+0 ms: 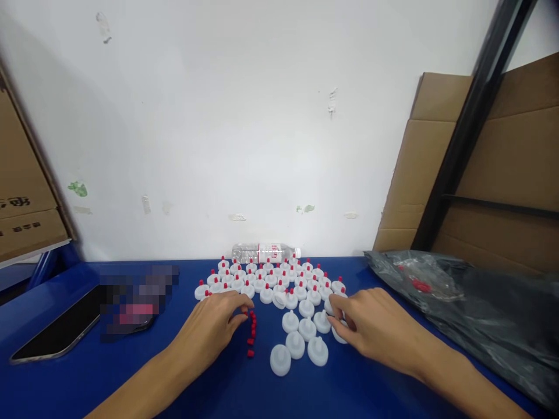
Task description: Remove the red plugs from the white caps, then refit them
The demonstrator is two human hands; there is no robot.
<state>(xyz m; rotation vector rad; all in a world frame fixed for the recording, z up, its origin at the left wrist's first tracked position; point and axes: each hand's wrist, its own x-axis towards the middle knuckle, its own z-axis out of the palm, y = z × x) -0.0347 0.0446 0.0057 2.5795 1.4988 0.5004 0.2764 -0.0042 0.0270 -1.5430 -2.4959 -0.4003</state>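
Many white round lids with a nozzle in the middle stand on the blue table (227, 384). Those at the back wear small red caps on their nozzles; the nearer ones, such as the white lid (318, 351), have bare nozzles. A short row of loose red caps (250, 353) runs beside my left hand (218, 320), whose thumb and forefinger pinch at the far end of that row, around a red cap. My right hand (367, 323) is at the right edge of the lids, its fingers curled around a white lid that they partly hide.
A clear plastic bottle (266, 252) lies behind the lids against the white wall. A phone (61, 326) and a blurred item (144, 302) lie at left. Dark plastic sheeting (493, 314) with a clear bag of red caps (423, 284) spreads at right. Cardboard (419, 163) leans behind.
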